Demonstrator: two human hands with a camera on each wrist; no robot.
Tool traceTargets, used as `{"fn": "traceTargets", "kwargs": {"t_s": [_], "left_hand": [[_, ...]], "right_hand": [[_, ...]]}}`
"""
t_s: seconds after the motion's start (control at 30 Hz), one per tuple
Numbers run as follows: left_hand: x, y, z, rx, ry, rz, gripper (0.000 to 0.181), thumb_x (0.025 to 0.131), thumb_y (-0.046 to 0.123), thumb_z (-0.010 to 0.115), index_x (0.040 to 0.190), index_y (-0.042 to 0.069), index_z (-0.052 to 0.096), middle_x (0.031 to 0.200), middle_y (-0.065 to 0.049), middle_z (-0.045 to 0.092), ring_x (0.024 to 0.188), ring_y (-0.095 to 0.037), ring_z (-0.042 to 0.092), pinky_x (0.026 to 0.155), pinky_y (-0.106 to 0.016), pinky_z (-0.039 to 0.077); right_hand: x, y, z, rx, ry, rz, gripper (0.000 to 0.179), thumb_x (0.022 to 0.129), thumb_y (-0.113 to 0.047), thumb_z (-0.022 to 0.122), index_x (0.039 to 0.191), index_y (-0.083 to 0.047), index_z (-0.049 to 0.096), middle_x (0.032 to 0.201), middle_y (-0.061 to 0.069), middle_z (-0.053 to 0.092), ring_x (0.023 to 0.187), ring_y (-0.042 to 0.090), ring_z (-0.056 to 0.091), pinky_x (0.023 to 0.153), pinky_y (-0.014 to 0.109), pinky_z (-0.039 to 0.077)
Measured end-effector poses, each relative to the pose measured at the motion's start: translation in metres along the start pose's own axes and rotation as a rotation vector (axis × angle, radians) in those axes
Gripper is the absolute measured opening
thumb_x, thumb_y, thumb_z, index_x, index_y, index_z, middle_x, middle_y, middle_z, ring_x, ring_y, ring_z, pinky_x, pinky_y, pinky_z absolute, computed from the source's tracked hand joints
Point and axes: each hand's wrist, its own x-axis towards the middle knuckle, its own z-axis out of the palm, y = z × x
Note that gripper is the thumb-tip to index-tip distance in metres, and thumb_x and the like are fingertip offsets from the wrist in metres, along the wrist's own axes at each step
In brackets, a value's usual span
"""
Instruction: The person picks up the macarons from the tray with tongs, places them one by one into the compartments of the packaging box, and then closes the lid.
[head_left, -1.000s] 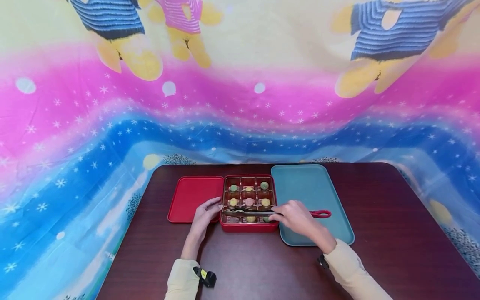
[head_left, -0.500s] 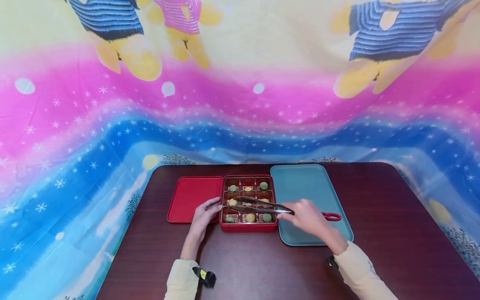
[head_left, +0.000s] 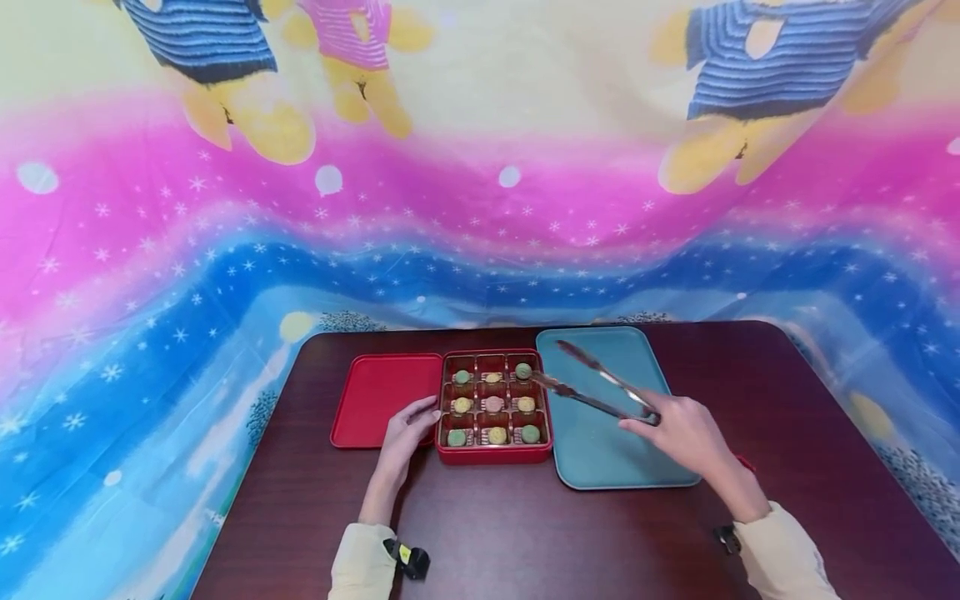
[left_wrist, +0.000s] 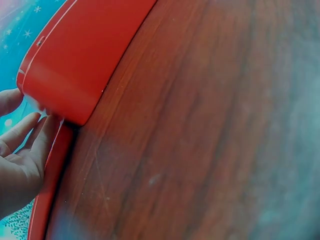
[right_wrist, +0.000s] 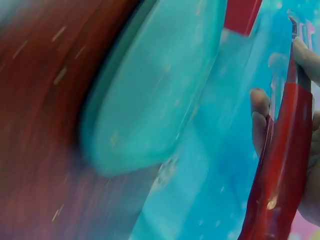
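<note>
A red box (head_left: 495, 456) with a divided insert stands mid-table in the head view, with small green, yellow and pink cookies in its compartments. My left hand (head_left: 406, 429) rests against the box's left side, its fingertips (left_wrist: 50, 122) touching near a corner in the left wrist view. In my right hand (head_left: 686, 429) I hold tongs (head_left: 592, 402) with red handles (right_wrist: 286, 150). Their arms are spread apart over the blue-green tray (head_left: 622, 467), nothing between them. The lower arm's tip is near the green cookie (head_left: 522, 371) in the back right compartment; contact cannot be told.
A flat red lid (head_left: 382, 400) lies at the box's left, partly behind my left hand. The tray adjoins the box's right side. A printed cloth (head_left: 480, 208) hangs behind the dark wooden table (head_left: 510, 533).
My right hand has moved the tongs from the box's front left compartment up and to the right, over the tray, and their arms have spread. The left hand stays at the box.
</note>
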Motion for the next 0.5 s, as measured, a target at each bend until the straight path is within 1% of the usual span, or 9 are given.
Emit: {"fn": "traceTargets", "kwargs": {"t_s": [0.03,0.13,0.2,0.27,0.4,0.5], "left_hand": [[-0.001,0.0,0.0,0.006,0.005,-0.001,0.046,0.099,0.02,0.07,0.14,-0.001,0.062,0.137,-0.021,0.064,0.121,-0.026,0.064,0.104,-0.042,0.051],[-0.003,0.0,0.002,0.039,0.014,0.016,0.045,0.1,0.019,0.069,0.139,-0.003,0.063,0.133,-0.021,0.066,0.115,-0.023,0.065,0.1,-0.04,0.053],[-0.005,0.001,0.003,0.056,0.02,0.027,0.042,0.101,0.017,0.068,0.137,-0.004,0.063,0.13,-0.021,0.067,0.113,-0.021,0.066,0.098,-0.036,0.054],[-0.006,0.003,0.004,0.075,0.023,0.038,0.041,0.101,0.016,0.067,0.137,-0.004,0.063,0.129,-0.021,0.067,0.112,-0.02,0.065,0.095,-0.033,0.054],[-0.01,0.007,0.005,0.109,0.023,0.063,0.04,0.102,0.015,0.066,0.136,-0.006,0.064,0.13,-0.023,0.067,0.114,-0.023,0.065,0.092,-0.028,0.053],[-0.012,0.009,0.004,0.127,0.016,0.074,0.038,0.102,0.014,0.065,0.134,-0.007,0.064,0.131,-0.025,0.066,0.113,-0.024,0.066,0.092,-0.03,0.055]], "right_hand": [[-0.004,0.006,-0.003,-0.009,0.005,0.027,0.033,0.077,-0.029,0.092,0.096,-0.011,0.072,0.059,-0.014,0.039,0.049,0.001,0.032,0.046,0.024,0.031],[-0.017,0.023,-0.013,-0.043,-0.001,0.115,0.034,0.079,-0.032,0.091,0.09,-0.009,0.068,0.058,-0.01,0.038,0.048,0.005,0.033,0.045,0.027,0.03],[-0.026,0.034,-0.02,-0.058,-0.013,0.184,0.038,0.081,-0.034,0.089,0.083,-0.009,0.06,0.059,-0.008,0.039,0.049,0.008,0.035,0.046,0.028,0.031],[-0.035,0.045,-0.026,-0.068,-0.029,0.256,0.043,0.083,-0.037,0.087,0.079,-0.009,0.054,0.059,-0.005,0.04,0.049,0.012,0.037,0.046,0.031,0.031],[-0.051,0.065,-0.035,-0.1,-0.053,0.38,0.053,0.087,-0.047,0.082,0.08,-0.003,0.053,0.057,-0.001,0.04,0.048,0.018,0.04,0.045,0.035,0.032],[-0.061,0.078,-0.039,-0.12,-0.062,0.441,0.06,0.089,-0.052,0.078,0.078,0.0,0.051,0.055,0.002,0.039,0.046,0.02,0.039,0.043,0.036,0.033]]}}
